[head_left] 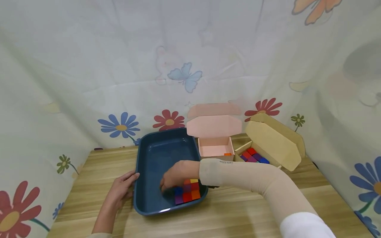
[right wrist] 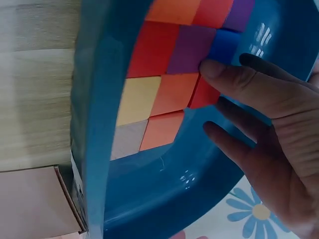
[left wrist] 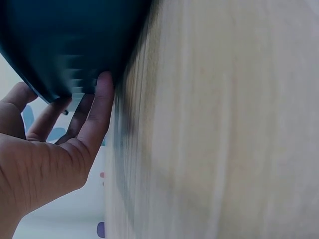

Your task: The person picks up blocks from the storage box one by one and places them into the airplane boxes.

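A dark blue tray (head_left: 157, 140) stands on the table, with colored blocks (head_left: 187, 197) packed in rows at its near right corner. My left hand (head_left: 120, 188) grips the tray's left rim, thumb on top and fingers against the outer wall, as the left wrist view (left wrist: 55, 149) shows. Inside the tray, my right hand (head_left: 175, 173) reaches down beside the blocks. In the right wrist view, this hand (right wrist: 269, 129) has its thumb and fingers at a red block (right wrist: 203, 94) at the row's end, beside a blue block (right wrist: 224, 47). Part of the red block is hidden.
Behind the tray's right side stands an open pink box (head_left: 214, 145) with an orange block (head_left: 227, 154) in it. An open yellow box (head_left: 242, 147) farther right holds several blocks (head_left: 251, 154). A printed curtain (head_left: 184, 39) hangs behind the wooden table (head_left: 113, 158).
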Action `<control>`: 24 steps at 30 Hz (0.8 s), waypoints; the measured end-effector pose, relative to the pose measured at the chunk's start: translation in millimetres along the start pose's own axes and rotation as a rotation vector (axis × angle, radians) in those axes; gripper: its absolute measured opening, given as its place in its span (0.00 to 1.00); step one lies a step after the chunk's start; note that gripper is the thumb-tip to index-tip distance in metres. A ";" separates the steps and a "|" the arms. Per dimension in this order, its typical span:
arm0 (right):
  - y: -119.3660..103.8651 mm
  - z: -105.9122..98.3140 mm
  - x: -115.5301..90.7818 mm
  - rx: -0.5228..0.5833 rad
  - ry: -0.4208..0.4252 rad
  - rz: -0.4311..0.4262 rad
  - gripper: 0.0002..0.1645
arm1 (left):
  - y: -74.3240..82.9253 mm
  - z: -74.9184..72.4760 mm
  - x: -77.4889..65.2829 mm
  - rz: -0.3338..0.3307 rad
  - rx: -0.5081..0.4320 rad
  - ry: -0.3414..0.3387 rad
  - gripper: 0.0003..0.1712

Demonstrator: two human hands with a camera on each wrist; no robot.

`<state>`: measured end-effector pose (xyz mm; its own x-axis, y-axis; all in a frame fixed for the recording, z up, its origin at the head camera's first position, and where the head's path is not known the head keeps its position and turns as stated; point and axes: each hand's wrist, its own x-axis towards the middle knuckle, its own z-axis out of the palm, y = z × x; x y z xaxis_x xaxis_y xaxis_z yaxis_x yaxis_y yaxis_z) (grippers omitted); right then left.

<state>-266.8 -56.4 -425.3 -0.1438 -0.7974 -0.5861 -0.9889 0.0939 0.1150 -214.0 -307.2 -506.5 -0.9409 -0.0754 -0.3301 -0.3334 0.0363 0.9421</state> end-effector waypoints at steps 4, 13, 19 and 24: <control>0.6 1.1 1.2 -0.028 -0.017 0.039 0.33 | -1.0 0.8 1.1 0.006 -0.004 -0.005 0.42; 2.0 6.0 -2.9 0.029 0.005 0.113 0.11 | -0.9 1.5 1.1 0.014 -0.002 -0.010 0.43; 0.7 8.2 -5.8 0.036 0.028 0.100 0.11 | -2.4 0.7 0.1 0.007 0.008 -0.007 0.43; 1.3 9.3 -6.2 0.022 0.021 0.094 0.13 | -1.6 1.1 -0.8 0.005 0.011 -0.004 0.42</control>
<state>-267.6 -45.7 -429.0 -0.2354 -0.7968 -0.5564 -0.9717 0.1817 0.1508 -212.8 -306.1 -507.9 -0.9427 -0.0711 -0.3259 -0.3296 0.0481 0.9429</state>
